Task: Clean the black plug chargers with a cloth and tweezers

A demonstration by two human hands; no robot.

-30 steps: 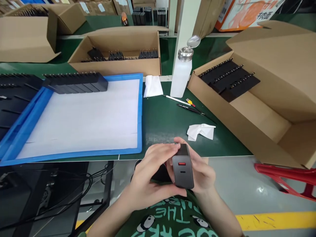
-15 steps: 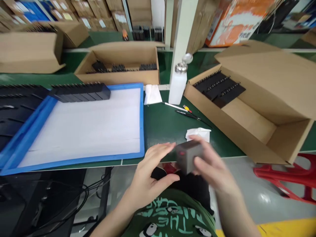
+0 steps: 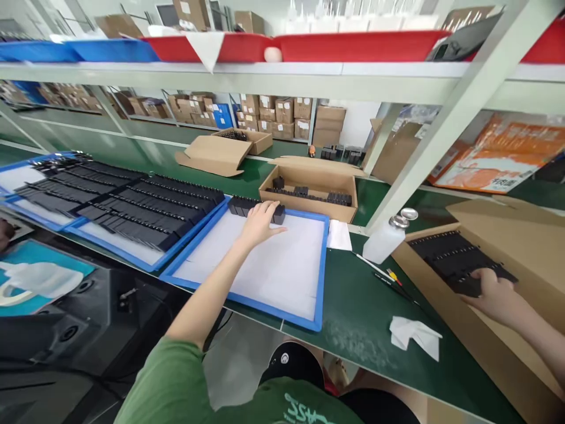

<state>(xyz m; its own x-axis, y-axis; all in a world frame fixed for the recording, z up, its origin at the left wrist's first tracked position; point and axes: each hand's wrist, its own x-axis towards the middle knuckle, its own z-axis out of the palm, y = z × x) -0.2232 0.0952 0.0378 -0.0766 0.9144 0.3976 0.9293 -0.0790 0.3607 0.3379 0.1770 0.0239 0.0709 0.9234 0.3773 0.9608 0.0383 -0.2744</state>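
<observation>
My left hand (image 3: 260, 225) reaches over the back of the blue-rimmed tray (image 3: 321, 277), its fingers on the right part of a row of black blocks (image 3: 241, 205). Thumb and fingers are spread apart there. At the far right, my right hand (image 3: 493, 294) is inside an open cardboard box (image 3: 441, 306), its fingers closed on a black block (image 3: 468, 285) at the near end of the rows of black blocks (image 3: 454, 253). My right fingertips are partly hidden.
A white bottle (image 3: 383, 242) with its metal lid up stands by the slanted post (image 3: 450, 112). White tissue (image 3: 415, 335), a pen-like tool and tweezers lie on the green table. Filled trays (image 3: 132, 200) are at the left; another box (image 3: 309, 209) stands behind.
The view has swung up and left. My hands have moved apart from in front of me: the left to the row in the tray, the right with the block into the box.
</observation>
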